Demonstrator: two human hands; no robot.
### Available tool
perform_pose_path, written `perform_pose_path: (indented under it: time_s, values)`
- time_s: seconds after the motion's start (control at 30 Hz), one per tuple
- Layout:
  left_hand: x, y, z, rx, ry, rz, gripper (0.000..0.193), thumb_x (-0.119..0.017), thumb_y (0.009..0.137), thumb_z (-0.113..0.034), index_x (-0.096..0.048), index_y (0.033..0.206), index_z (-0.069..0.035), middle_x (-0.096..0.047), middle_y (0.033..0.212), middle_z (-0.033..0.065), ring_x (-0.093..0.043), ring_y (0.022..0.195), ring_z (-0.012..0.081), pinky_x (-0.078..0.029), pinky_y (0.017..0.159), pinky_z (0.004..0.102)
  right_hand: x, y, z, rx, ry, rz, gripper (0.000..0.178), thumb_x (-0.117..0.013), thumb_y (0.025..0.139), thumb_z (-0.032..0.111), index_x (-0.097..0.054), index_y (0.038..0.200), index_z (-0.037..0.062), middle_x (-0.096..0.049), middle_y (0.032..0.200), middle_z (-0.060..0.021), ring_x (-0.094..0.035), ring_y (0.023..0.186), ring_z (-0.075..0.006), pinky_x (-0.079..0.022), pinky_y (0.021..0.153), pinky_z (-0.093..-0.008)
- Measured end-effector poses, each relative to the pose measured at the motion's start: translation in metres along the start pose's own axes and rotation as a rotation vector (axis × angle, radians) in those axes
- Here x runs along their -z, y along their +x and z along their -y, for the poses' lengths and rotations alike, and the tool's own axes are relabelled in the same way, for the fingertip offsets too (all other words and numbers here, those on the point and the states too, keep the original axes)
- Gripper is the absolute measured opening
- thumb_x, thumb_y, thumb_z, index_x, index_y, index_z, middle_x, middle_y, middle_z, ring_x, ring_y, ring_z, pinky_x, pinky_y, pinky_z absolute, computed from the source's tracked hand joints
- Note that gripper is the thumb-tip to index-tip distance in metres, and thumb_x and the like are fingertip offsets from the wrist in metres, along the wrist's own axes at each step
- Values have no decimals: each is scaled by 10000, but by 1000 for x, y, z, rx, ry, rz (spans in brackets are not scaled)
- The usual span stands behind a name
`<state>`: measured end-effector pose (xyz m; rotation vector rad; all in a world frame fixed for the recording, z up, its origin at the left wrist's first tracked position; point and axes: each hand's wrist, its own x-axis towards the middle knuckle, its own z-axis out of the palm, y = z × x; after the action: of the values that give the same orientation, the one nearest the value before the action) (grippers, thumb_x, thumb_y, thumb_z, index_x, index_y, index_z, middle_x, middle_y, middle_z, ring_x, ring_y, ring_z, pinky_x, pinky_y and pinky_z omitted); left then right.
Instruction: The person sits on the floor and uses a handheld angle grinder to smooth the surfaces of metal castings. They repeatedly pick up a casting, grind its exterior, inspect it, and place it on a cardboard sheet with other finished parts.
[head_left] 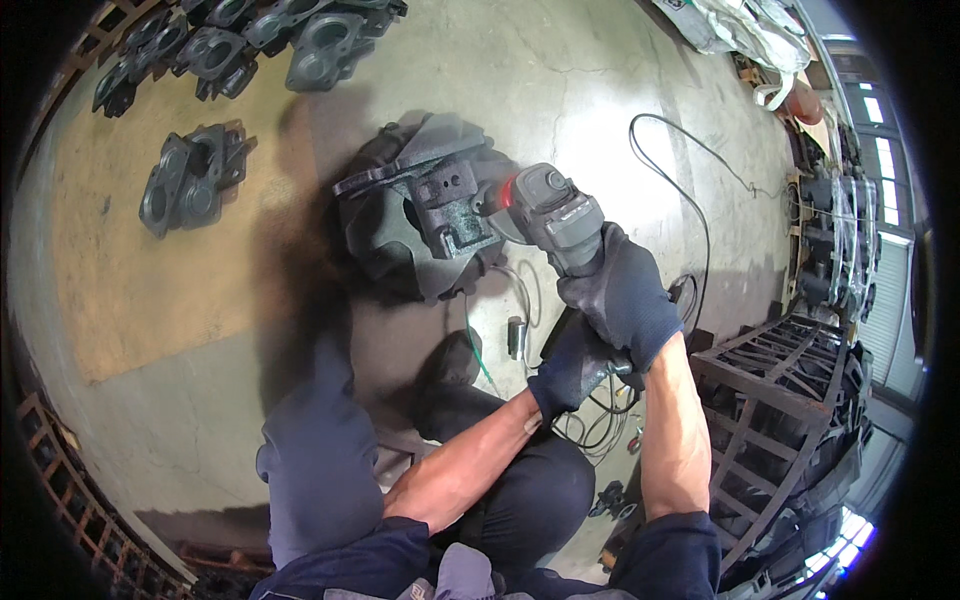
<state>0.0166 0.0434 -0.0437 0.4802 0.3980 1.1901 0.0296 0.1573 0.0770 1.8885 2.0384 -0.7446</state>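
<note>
Gripping a grinder with 2 gloved hands: with the right hand clamped around its body just behind the head, and with the left hand curled closed behind and below, apparently at the tool's rear, though too covered to tell exactly what is held there. Aiming the tool forward and left, at the near-right side of a dark metal part. Located just ahead and left of the grip, low over the floor. Impossible to tell whether touching or only just beside, or whether running; showing no sparks. Judging from this pose, grinding or cleaning up the part's edge, probably mid-step. Calls next for keeping 2 hands firm, bringing the tool lightly along the edge and keeping the black cable, looping right of the grip, out of the way. Lying left of the grip, also see 1 small metal cylinder and 1 green cord. Farther out, notice similar castings far left, and to the right a metal rack.
</note>
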Motion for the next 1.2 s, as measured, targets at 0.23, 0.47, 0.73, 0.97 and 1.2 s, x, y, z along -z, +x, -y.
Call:
perform_pose_path:
  time_s: [0.23,0.47,0.73,0.97,1.2]
  values:
    - [0,1,2,-41,189,-45,436,-739,841,-58,-558,1230,21,-650,1165,79,-607,1072,181,-489,960,339,2,1,4,60,7,-18,585,-753,712,300,-563,1135,-57,-682,915,-288,-674,893,-440,-541,801,-448]
    - [-11,-2,11,-78,23,-119,556,-786,825,-143,-523,1287,17,-634,1229,107,-591,1135,230,-460,998,366,4,-3,8,40,-15,19,536,-742,717,280,-570,1105,-48,-683,899,-284,-676,876,-441,-539,797,-452]
    - [-4,-9,9,-31,129,-58,504,-715,879,-55,-490,1323,21,-615,1260,113,-569,1194,206,-484,1001,348,2,-4,8,58,-31,25,544,-747,709,280,-570,1110,-42,-691,888,-257,-682,880,-427,-540,802,-444]
    - [-10,-10,16,19,-22,-153,482,-731,834,-24,-521,1266,10,-616,1225,105,-579,1137,205,-481,992,350,4,-2,13,107,-61,56,563,-731,686,271,-555,1103,-63,-679,884,-278,-672,871,-439,-536,782,-439]
    - [-9,-8,2,-26,239,-76,575,-749,848,-43,-462,1344,7,-560,1328,124,-540,1232,195,-488,1009,342,7,-4,16,65,-37,27,564,-717,674,251,-557,1095,-88,-673,872,-291,-668,855,-452,-532,753,-440]
